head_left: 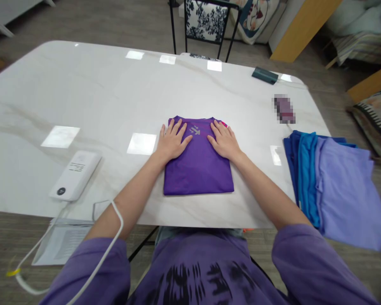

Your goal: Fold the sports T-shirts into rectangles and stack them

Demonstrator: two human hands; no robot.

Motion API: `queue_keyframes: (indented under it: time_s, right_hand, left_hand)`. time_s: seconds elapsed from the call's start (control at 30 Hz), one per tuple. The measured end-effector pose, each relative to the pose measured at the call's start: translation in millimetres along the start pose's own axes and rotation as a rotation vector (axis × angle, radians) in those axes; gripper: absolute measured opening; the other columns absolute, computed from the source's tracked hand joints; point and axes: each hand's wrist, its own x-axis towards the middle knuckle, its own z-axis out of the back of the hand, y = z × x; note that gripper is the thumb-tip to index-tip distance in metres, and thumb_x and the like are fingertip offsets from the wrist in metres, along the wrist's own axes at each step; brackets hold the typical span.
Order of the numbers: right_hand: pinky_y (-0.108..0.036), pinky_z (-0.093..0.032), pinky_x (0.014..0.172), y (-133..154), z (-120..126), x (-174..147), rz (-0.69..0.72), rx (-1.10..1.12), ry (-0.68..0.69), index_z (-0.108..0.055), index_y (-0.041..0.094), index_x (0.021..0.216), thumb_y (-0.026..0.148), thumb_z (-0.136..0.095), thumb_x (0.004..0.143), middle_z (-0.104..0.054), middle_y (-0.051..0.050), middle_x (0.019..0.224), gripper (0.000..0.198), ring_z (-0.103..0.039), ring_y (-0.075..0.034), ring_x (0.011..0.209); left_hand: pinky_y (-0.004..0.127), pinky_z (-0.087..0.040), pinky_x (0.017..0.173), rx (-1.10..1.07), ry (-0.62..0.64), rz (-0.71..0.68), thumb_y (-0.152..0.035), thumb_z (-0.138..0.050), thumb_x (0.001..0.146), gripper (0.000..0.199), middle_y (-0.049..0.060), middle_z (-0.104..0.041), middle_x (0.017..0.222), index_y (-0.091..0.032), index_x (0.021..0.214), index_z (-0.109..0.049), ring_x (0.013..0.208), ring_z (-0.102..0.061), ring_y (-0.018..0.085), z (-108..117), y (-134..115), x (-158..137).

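Left of desk point(82, 93): white device point(75, 175) with cord, untouched. Centre, near the front edge: purple shirt point(198, 163), already folded to a neat rectangle, collar away from the person; left hand point(172, 142) and right hand point(222, 141) lie flat on its upper half, fingers spread and released, grasping nothing, so the fold looks finished bar a last smoothing. Right edge: stack of blue garments point(333, 186), folded, overhanging the desk.
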Motion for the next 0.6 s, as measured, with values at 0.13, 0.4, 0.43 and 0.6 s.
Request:
queue_keyframes:
  time_s: [0.13,0.4,0.43,0.6]
  right_hand:
    - [-0.07,-0.033,0.138,-14,9,9,-0.186,-0.014,-0.129,-0.043,0.012,0.178,0.067,-0.037,0.118,-0.043,-0.027,0.181,0.082,-0.041,-0.046,0.168]
    - [-0.07,-0.048,0.124,-30,24,31,-0.381,0.024,-0.074,-0.071,0.019,0.131,0.063,-0.069,0.103,-0.068,-0.023,0.148,0.052,-0.067,-0.045,0.137]
    - [-0.068,-0.049,0.123,-28,25,33,-0.356,0.049,-0.049,-0.071,0.021,0.127,0.057,-0.07,0.103,-0.072,-0.021,0.144,0.044,-0.069,-0.043,0.134]
    - [-0.051,-0.06,0.115,-18,45,23,-0.202,0.352,-0.116,-0.064,0.026,0.132,0.044,-0.062,0.108,-0.081,-0.009,0.131,0.029,-0.074,-0.03,0.121]
  left_hand:
    - [0.072,-0.029,0.139,-0.067,-0.213,0.153,-0.067,-0.051,0.111,0.074,0.024,-0.044,0.181,-0.022,0.169,-0.056,0.169,-0.039,0.047,12,16,8]
    - [0.081,-0.038,0.127,-0.108,-0.168,0.368,-0.06,-0.087,0.089,0.047,0.025,-0.074,0.138,-0.022,0.113,-0.072,0.141,-0.062,0.053,27,31,40]
    - [0.076,-0.044,0.125,-0.123,-0.142,0.357,-0.055,-0.085,0.091,0.041,0.023,-0.077,0.132,-0.022,0.112,-0.072,0.136,-0.066,0.05,27,27,41]
    - [0.048,-0.063,0.105,-0.379,-0.263,0.165,-0.048,-0.077,0.101,0.033,0.012,-0.08,0.123,-0.023,0.119,-0.065,0.112,-0.077,0.03,41,-1,32]
